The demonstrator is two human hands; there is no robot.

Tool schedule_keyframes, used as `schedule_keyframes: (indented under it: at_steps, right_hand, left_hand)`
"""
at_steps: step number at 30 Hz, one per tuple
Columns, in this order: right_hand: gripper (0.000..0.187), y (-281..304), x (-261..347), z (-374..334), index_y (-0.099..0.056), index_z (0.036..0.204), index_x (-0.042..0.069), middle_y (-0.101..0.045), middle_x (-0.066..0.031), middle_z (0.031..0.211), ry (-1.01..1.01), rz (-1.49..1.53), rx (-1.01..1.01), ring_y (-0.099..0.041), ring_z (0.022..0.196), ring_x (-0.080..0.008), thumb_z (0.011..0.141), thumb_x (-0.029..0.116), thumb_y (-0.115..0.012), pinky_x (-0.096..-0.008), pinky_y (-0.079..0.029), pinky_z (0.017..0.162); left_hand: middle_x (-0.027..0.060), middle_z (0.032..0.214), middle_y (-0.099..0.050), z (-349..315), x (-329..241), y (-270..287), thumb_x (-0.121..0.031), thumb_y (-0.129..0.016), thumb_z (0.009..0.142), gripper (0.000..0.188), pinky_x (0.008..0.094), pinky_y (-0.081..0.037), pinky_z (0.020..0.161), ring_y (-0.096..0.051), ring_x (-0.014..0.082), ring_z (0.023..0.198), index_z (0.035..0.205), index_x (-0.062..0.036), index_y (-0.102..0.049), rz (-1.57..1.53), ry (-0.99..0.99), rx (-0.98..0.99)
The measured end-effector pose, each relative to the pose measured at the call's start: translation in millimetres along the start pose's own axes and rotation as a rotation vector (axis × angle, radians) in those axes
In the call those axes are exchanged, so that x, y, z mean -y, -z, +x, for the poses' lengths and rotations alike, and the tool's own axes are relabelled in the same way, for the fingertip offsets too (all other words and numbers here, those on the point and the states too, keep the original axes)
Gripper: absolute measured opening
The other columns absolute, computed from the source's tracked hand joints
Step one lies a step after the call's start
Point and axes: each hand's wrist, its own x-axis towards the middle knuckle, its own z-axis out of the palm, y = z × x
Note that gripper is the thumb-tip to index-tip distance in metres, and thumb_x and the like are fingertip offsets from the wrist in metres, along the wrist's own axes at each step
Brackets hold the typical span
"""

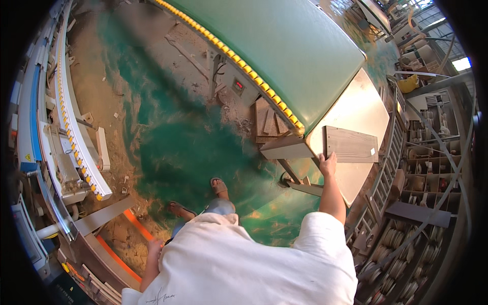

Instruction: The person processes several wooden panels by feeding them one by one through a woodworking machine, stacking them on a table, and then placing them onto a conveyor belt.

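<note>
The right hand grasps the near left corner of a grey-brown rectangular wooden board with a small white square label, its fingers closed over the edge. The left hand hangs at 7 to 8 o'clock, beside the white short-sleeved shirt; whether its fingers are curled round anything, I cannot tell.

The board lies flat at 3 o'clock on a smooth cream-coloured tabletop, its left end close to the table's edge. Adjoining that surface, towards 12 to 1 o'clock, runs a broad, smooth green belt, its left side lined by a row of small yellow rollers. Below the rollers, at 12 o'clock, a grey box with a red display faces the floor.

The green-painted floor spreads through the middle, streaked with brown dust; two sandalled feet stand on it at 7 o'clock. At 9 to 10 o'clock curves a long white machine rail with yellow rollers, and at 8 o'clock sits an orange strip. At 3 to 4 o'clock stand brown compartment shelves and pale stacked rolls, with a bright window at 2 o'clock
</note>
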Motion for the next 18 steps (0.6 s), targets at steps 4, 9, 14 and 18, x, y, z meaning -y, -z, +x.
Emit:
schedule_keyframes:
  at_steps: [4,9,14,18]
  right_hand:
    - [0.085,-40.6,-10.4,-26.1,-0.038,0.149,-0.006,-0.036,-0.0276,0.156,0.108,-0.052,-0.181,-0.034,0.145,-0.0424,0.093,0.054,-0.062,-0.0504,-0.035,0.115]
    - [0.069,-27.6,-10.8,-130.0,-0.047,0.141,-0.005,-0.045,-0.0269,0.146,0.275,0.114,-0.342,-0.042,0.137,-0.0445,0.093,0.038,-0.070,-0.0518,-0.035,0.113]
    - [0.056,-34.3,-67.6,-122.2,-0.058,0.133,-0.001,-0.056,-0.0238,0.135,-0.534,0.364,-0.403,-0.050,0.127,-0.0405,0.096,0.041,-0.065,-0.0539,-0.041,0.102]
    - [0.077,-41.5,-114.3,-93.3,-0.051,0.141,-0.001,-0.050,-0.0164,0.150,-1.089,1.436,0.004,-0.049,0.131,-0.0363,0.096,0.062,-0.049,-0.0554,-0.040,0.109]
  left_hand:
    - [0.0070,0.096,-0.068,27.5,-170.0,-65.3,-0.020,-0.069,0.096,0.039,0.0296,-0.052,0.073,-0.061,0.0137,0.077,0.125,0.0035,-0.060,0.126,-0.428,0.133]
    - [0.0076,0.104,-0.070,-27.4,-356.6,-131.1,-0.020,-0.066,0.097,0.040,0.0295,-0.052,0.084,-0.065,0.0133,0.089,0.130,0.0020,-0.061,0.122,-0.500,0.094]
    - [0.0090,0.105,-0.071,-22.3,-319.9,-138.5,-0.022,-0.067,0.096,0.040,0.0310,-0.053,0.084,-0.067,0.0158,0.090,0.128,0.0005,-0.062,0.101,-0.538,0.104]
    - [0.0153,0.112,-0.073,4.4,-219.2,-117.9,-0.031,-0.073,0.090,0.044,0.0373,-0.054,0.089,-0.070,0.0266,0.099,0.122,-0.0020,-0.067,0.369,-0.417,0.121]
